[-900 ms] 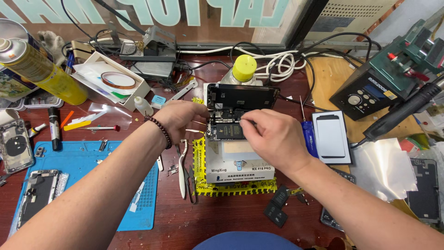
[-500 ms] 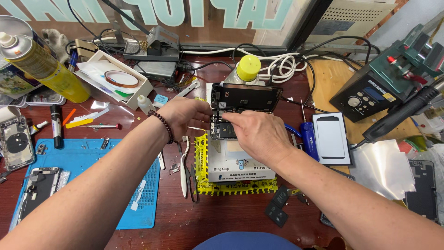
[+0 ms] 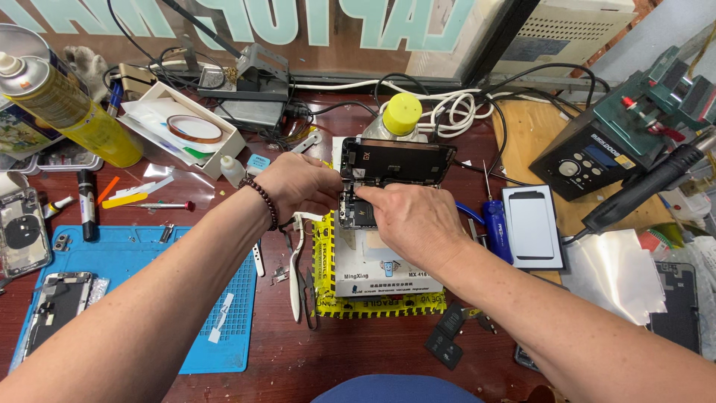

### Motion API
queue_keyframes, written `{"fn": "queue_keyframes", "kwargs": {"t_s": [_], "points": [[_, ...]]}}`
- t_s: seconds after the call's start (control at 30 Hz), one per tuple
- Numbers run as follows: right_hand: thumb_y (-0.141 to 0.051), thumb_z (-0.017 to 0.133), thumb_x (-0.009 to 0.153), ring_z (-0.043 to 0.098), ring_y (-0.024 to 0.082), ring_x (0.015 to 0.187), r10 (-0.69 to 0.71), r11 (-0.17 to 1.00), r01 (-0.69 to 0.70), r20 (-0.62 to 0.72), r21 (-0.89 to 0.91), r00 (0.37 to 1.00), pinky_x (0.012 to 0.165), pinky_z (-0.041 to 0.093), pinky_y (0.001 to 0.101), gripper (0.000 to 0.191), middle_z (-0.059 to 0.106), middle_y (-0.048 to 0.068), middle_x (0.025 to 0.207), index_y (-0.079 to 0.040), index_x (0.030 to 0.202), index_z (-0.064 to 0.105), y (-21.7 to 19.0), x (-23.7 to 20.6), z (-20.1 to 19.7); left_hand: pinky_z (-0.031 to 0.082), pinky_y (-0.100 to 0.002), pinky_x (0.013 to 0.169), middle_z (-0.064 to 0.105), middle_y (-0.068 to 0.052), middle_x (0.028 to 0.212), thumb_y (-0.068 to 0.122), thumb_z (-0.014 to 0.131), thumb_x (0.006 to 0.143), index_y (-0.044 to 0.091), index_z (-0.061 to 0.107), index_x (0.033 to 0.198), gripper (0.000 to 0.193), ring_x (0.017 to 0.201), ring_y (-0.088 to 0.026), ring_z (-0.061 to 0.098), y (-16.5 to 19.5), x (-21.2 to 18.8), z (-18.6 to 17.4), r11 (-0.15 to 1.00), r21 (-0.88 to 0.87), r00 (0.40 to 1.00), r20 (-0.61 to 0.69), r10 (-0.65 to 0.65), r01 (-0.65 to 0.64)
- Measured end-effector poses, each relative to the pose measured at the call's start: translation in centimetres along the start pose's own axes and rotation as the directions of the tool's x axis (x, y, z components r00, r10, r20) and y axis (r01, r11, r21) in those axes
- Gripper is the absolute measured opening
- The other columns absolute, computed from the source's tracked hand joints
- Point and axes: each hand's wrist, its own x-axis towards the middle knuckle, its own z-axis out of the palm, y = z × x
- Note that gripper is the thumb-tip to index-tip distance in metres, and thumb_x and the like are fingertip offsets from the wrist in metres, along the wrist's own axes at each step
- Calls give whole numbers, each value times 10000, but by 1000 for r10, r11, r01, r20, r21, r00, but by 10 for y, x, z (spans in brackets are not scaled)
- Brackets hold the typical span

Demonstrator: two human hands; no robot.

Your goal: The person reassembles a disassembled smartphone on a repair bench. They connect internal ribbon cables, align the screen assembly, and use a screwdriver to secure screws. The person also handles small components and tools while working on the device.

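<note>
An opened phone lies on a white box (image 3: 388,272) wrapped in yellow tape, in the middle of the bench. Its black screen (image 3: 399,160) stands tilted up at the far side. My left hand (image 3: 298,186) grips the phone's left edge. My right hand (image 3: 410,220) rests on the phone body (image 3: 358,213), with the forefinger pressing on the parts inside. I cannot tell whether it holds a small tool.
A blue mat (image 3: 134,291) at the left holds phone parts (image 3: 56,302). Tweezers (image 3: 294,269) lie beside the box. A yellow spray can (image 3: 67,104), a tape box (image 3: 183,130), a yellow-capped bottle (image 3: 401,116), a soldering station (image 3: 597,160), a hot-air handle (image 3: 645,186) and a white phone-shaped block (image 3: 531,224) surround the work.
My right hand has moved left and down onto the phone body, forefinger now pressing inside it. My left hand keeps its hold on the left edge.
</note>
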Motion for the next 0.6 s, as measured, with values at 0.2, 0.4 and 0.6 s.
{"fn": "queue_keyframes", "kwargs": {"t_s": [0.2, 0.4, 0.6], "points": [[-130, 613, 898, 720, 325, 697, -7, 1000, 8, -34, 30, 999, 598, 573, 470, 283, 749, 107, 796, -180, 1116, 787, 6, -5, 7, 619, -349, 654, 754, -133, 855, 124, 743, 852, -15, 723, 970, 183, 719, -219, 738, -4, 3, 4, 1000, -23, 1000, -6, -6, 6], [-136, 626, 901, 700, 306, 634, -54, 999, 54, -73, 2, 996, 559, 561, 457, 300, 707, 90, 710, -177, 1161, 768, 7, -10, 11, 618, -358, 654, 742, -123, 880, 152, 713, 877, -11, 719, 982, 194, 751, -230, 736, -1, 2, 7, 997, -52, 998, -10, -64, 64], [-139, 631, 924, 708, 278, 636, -44, 999, 47, -87, 28, 995, 553, 567, 426, 281, 710, 85, 715, -157, 1176, 755, 1, -13, 11, 613, -351, 646, 743, -126, 882, 158, 716, 882, -11, 715, 991, 202, 764, -227, 736, 0, -5, 6, 999, -18, 998, -25, -49, 49]]}}
